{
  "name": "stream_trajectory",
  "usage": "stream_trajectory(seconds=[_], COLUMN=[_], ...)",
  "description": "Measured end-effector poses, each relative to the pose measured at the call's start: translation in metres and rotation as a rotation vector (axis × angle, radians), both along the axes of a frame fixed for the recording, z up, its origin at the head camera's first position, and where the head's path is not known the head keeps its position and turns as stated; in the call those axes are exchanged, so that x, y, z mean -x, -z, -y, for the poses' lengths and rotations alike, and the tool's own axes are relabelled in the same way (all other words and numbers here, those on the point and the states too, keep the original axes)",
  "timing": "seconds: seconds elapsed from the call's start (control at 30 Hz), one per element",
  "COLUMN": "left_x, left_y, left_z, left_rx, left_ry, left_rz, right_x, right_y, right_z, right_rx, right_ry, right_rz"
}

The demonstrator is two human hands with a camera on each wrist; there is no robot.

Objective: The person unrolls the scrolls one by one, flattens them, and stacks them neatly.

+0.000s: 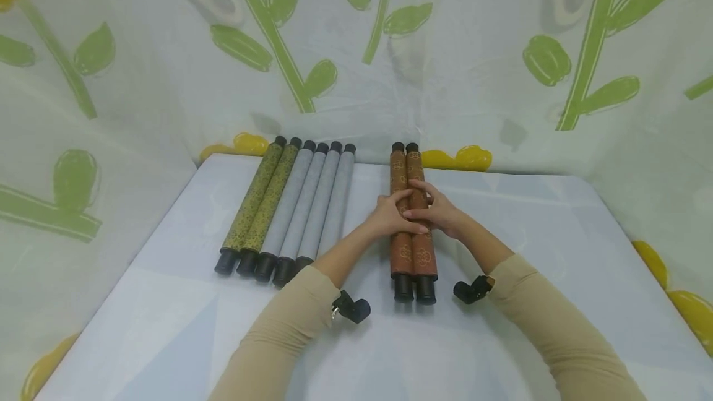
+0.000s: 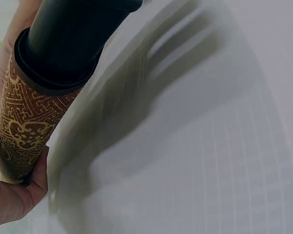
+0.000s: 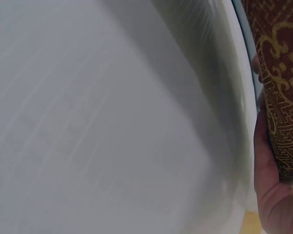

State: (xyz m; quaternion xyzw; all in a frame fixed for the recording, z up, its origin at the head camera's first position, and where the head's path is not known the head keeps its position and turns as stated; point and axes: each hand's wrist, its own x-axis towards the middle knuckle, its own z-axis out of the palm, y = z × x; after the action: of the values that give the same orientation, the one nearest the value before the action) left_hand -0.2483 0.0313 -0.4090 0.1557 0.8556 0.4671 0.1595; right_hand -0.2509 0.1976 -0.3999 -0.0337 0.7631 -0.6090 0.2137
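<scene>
While curling fingers (image 1: 425,187) round them, holds two brown rolls (image 1: 402,255) (side by side) with left hand (image 1: 387,218) and right hand (image 1: 442,210).

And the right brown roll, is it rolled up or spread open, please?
Rolled up: the right brown roll forms a narrow cylinder, and no unrolled sheet shows.

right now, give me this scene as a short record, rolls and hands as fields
left hand: grips the brown rolls from the left
right hand: grips the same pair from the right
brown rolls: two, side by side
other rolls: two green rolls leftmost, then four grey rolls, in a row left of the brown pair, with a gap between
roll ends: black caps
surface: white table
</scene>
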Motion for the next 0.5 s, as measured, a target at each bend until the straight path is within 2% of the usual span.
stream_trajectory(seconds=[0.23,0.5], left_x=[-0.001,-0.004], left_y=[0.004,0.000], left_z=[-0.017,-0.035], left_rx=[-0.014,0.000], left_ry=[0.024,0.032], left_rz=[0.007,0.008], right_x=[-0.005,-0.010], right_y=[0.001,-0.004], right_z=[-0.019,-0.036], right_rx=[-0.006,-0.030], right_ry=[-0.003,0.007], right_rz=[-0.012,-0.008])
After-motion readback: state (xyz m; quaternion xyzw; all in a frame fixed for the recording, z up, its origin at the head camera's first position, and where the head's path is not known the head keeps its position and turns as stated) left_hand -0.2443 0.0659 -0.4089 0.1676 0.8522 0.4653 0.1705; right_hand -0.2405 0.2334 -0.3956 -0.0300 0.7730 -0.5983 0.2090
